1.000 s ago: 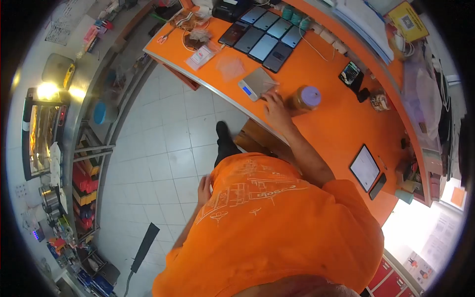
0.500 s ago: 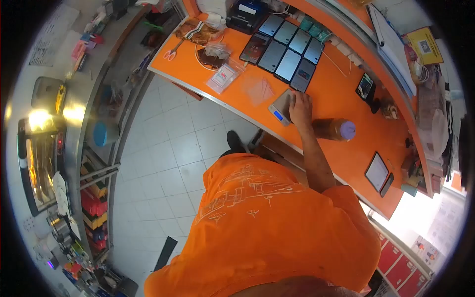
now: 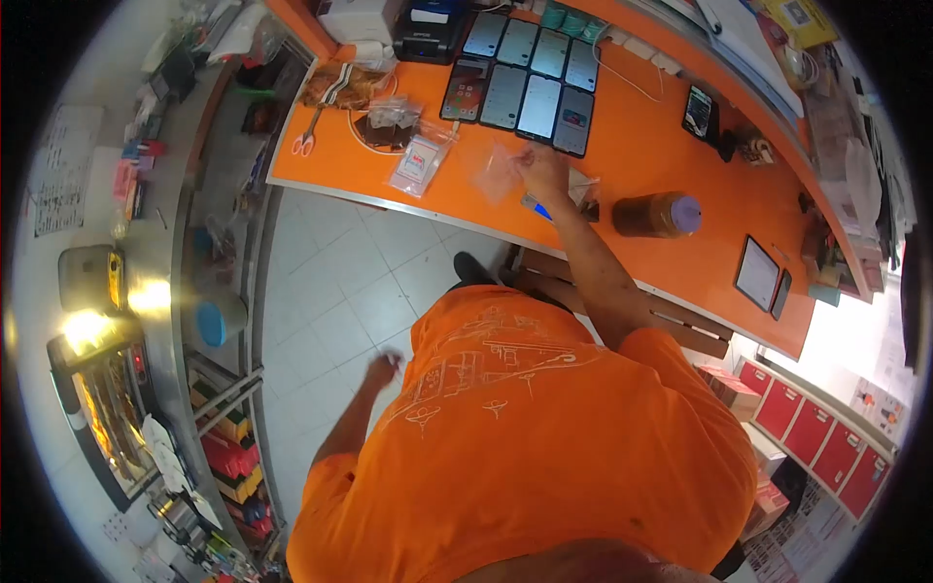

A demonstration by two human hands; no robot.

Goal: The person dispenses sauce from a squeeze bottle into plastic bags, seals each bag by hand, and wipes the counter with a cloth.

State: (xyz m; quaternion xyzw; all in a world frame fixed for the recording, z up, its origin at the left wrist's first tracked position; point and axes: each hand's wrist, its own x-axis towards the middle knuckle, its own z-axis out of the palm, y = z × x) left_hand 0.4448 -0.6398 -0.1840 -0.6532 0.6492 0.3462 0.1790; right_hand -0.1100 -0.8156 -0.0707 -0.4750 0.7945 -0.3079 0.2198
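My right hand (image 3: pixel 546 173) reaches over the orange counter, its fingers pinched at the edge of a clear plastic bag (image 3: pixel 498 173). Partly hidden beneath that hand is a small digital scale with a blue display (image 3: pixel 540 208). Just beyond my right hand lies a block of smartphones (image 3: pixel 519 85) in two rows, several with lit screens. A brown bottle with a purple cap (image 3: pixel 649 215) lies to the right of my forearm. My left hand (image 3: pixel 385 369) hangs beside my waist over the tiled floor, fingers curled and nothing visible in them.
Orange-handled scissors (image 3: pixel 304 144) and a zip bag with a white card (image 3: pixel 418 162) lie on the counter's left part. A black printer (image 3: pixel 428 31) stands behind. At right are a propped phone (image 3: pixel 698 110) and a tablet (image 3: pixel 757 272). A metal shelf (image 3: pixel 225 243) runs along the left.
My right hand has moved left from the scale to the clear plastic bag. My left hand has come into view beside my waist. The camera view has shifted.
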